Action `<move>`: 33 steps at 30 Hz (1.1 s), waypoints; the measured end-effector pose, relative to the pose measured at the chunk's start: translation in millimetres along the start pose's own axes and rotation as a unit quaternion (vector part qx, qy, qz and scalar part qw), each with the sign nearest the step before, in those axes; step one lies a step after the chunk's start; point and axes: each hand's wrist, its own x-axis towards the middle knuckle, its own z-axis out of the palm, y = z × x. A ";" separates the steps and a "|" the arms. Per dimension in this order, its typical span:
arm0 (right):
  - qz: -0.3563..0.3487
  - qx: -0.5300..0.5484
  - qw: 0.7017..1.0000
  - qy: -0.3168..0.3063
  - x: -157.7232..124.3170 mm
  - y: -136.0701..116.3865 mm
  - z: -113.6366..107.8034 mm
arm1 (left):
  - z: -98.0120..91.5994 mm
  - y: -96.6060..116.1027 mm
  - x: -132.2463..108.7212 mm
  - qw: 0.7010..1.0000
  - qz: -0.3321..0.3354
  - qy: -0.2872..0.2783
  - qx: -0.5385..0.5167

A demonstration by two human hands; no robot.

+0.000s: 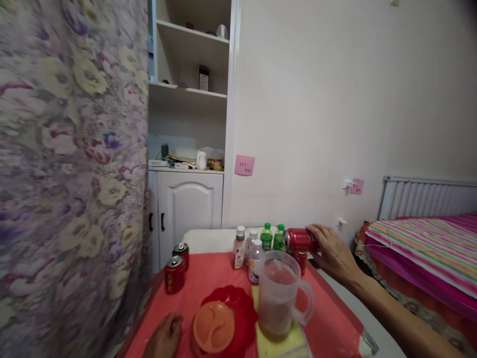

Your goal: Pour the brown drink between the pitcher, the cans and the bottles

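Observation:
My right hand [330, 248] grips a red drink can [297, 239] from its base end. The can lies on its side in the air, its top facing left, just above and behind the rim of a translucent plastic pitcher [274, 303]. Whether liquid leaves the can I cannot tell. The pitcher stands upright on a yellow cloth [285, 345], handle to the right. Beneath the held can, another red can [300, 263] is partly hidden. My left hand [164, 335] rests at the table's near left with its fingers curled in, beside an orange divided dish [214, 326] on a red scalloped plate [244, 308].
Two dark red cans [175, 276] stand at the table's left. Behind the pitcher are several bottles, some white-capped [239, 248], two green [266, 237]. The red tabletop [208, 268] meets a wall behind. A floral curtain [74, 174] hangs left; a bed [428, 248] is right.

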 end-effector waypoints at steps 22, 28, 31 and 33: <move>-0.017 -0.002 1.000 0.003 14.1 -5.4 -10.2 | -1.1 2.7 -1.4 1.000 -0.003 0.008 0.007; -0.017 -0.002 1.000 0.005 17.5 -5.8 -11.2 | -2.4 3.9 -1.1 1.000 0.001 -0.001 0.007; -0.018 -0.007 1.000 0.005 18.8 -6.0 -12.1 | -3.3 5.4 -1.6 1.000 0.000 -0.001 0.006; -0.019 -0.011 1.000 0.001 19.1 -6.0 -12.5 | -3.4 6.1 -2.0 1.000 0.001 -0.001 0.006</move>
